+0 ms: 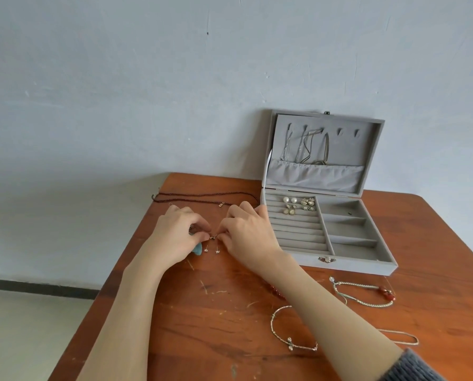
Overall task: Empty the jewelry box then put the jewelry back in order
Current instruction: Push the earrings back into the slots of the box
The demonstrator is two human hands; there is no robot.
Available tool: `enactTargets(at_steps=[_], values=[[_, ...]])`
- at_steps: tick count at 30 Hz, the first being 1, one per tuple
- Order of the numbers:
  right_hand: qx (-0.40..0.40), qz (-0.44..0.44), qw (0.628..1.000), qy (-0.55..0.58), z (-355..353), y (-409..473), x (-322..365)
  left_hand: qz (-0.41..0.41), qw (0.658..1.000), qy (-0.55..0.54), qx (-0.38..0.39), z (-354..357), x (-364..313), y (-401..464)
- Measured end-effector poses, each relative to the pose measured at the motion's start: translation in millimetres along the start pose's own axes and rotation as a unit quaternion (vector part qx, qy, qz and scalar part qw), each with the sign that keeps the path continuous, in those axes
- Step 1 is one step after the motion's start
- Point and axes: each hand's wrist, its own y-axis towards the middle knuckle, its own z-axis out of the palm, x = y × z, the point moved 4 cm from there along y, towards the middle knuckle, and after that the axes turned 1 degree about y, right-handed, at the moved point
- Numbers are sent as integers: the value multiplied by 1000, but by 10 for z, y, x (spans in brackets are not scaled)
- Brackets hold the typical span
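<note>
Two hands, left hand (174, 232) and right hand (246, 229), pinched shut on one tiny earring (212, 237) above the counter (216, 312); slip risks losing it.

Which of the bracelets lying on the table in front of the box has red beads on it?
The braided cord bracelet nearest the jewelry box, at the right. It carries red beads at one end; the silver chain bracelet has none.
</note>
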Motion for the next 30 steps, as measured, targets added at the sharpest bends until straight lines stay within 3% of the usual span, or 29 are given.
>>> enactTargets(at_steps=[8,17,26,30], values=[[-59,23,996,67,-145,-62,-121,19,1000,-8,-3,56,-104,-10],[-83,96,961,247,-378,-276,-448,34,999,-16,-20,77,-178,-3],[-126,204,937,256,-532,-521,-1233,79,991,-70,-76,75,-606,119],[-113,227,936,244,-532,-526,-1487,128,989,-56,-44,218,-930,270]])
